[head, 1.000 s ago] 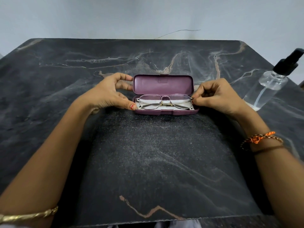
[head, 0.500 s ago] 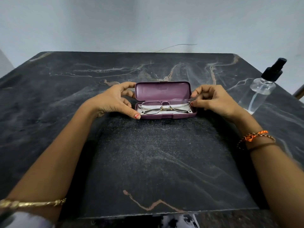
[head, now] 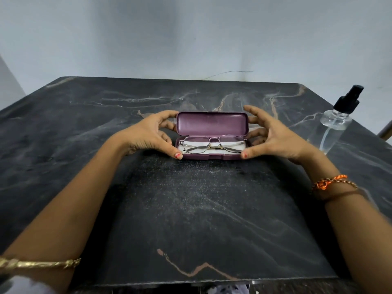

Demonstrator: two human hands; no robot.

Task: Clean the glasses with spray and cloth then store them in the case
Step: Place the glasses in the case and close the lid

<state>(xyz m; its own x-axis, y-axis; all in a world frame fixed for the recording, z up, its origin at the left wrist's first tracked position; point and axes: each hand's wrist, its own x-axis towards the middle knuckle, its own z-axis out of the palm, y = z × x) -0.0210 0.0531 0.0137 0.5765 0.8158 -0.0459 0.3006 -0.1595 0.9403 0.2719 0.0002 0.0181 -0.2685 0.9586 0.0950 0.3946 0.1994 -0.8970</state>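
step: looks like closing up | glasses (head: 213,143) folded in open purple case (head: 212,124), mid table | left hand (head: 148,134) and right hand (head: 277,134) fingers spread round its ends | next: fold lid down

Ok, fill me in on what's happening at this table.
A person sits at a dark marble table with an open purple glasses case in front of them. Folded metal-framed glasses lie inside on a white lining. The left hand and right hand flank the case's ends, thumbs at its front corners and fingers by the raised lid, which is not closed. A clear spray bottle with a black top stands at the right.
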